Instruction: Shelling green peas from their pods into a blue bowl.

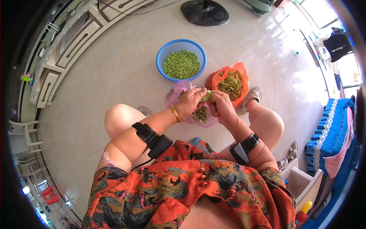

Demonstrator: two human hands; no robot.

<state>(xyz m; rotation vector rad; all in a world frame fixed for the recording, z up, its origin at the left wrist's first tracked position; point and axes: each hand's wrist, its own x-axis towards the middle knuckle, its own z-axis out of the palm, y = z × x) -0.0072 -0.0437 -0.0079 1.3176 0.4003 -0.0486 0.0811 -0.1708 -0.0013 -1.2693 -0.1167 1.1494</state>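
Observation:
Between my two hands is a green bean pod [206, 96], with a pale bean showing at its top. My left hand [188, 103] pinches the pod from the left, thumb laid along it. From the right, my right hand [221, 106] grips its other end with curled fingers. Beneath them a pink plastic bag [183, 86] holds brownish pods [200, 114], partly hidden by my hands. An orange plastic bag [210, 81] full of yellow-green pods [231, 83] stands just beyond my right hand. Farther out sits a blue plastic colander [157, 61] with many shelled green beans [181, 64].
My knees flank the bags on the glossy tiled floor [120, 68]. A black round stand base [204, 13] is at the far side. Drawer cabinets [77, 43] line the left. On the right are a blue quilted cover [333, 131] and an open pale drawer [303, 180].

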